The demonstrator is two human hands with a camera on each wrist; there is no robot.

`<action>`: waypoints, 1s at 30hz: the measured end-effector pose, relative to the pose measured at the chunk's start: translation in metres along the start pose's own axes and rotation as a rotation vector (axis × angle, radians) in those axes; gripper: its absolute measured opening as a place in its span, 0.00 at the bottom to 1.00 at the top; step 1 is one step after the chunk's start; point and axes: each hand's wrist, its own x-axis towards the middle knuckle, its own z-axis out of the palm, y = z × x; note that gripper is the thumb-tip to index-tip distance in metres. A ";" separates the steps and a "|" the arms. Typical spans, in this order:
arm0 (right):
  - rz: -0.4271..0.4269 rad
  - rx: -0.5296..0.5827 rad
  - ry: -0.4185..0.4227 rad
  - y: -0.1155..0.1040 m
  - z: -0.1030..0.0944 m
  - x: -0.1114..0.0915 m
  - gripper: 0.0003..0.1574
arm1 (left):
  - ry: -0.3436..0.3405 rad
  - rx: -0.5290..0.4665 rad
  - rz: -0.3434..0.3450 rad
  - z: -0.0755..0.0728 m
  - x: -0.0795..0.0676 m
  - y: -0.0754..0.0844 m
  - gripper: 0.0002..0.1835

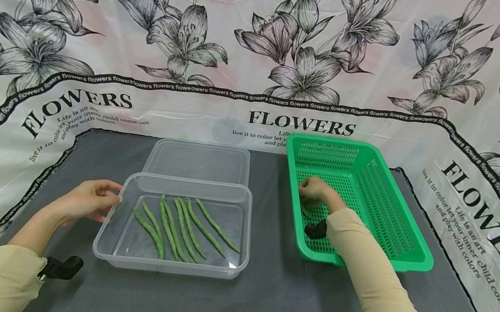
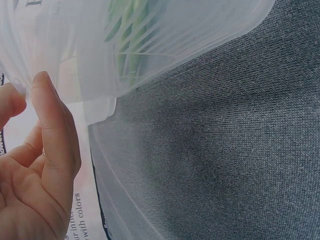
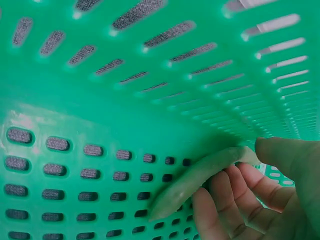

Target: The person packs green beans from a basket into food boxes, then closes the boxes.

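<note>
In the head view my left hand is at the left rim of a clear plastic container, pinching that rim between thumb and fingers. Several green beans lie side by side on the container's floor. Inside a green plastic basket to the right, my right hand reaches down near the left wall. The right wrist view has its fingers and thumb around one end of a green bean, whose other end points along the basket's slotted side.
Behind the container lies its clear lid on the grey cloth. A flower-printed sheet rises at the back and sides. Between the container and the basket runs a strip of grey cloth.
</note>
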 end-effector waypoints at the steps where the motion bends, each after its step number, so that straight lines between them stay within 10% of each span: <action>1: 0.002 0.003 -0.007 0.000 0.000 0.000 0.17 | 0.000 0.002 0.001 0.000 0.000 0.000 0.32; 30: -0.010 -0.060 0.039 -0.001 -0.005 0.002 0.26 | -0.008 -0.003 0.008 0.001 -0.003 0.003 0.32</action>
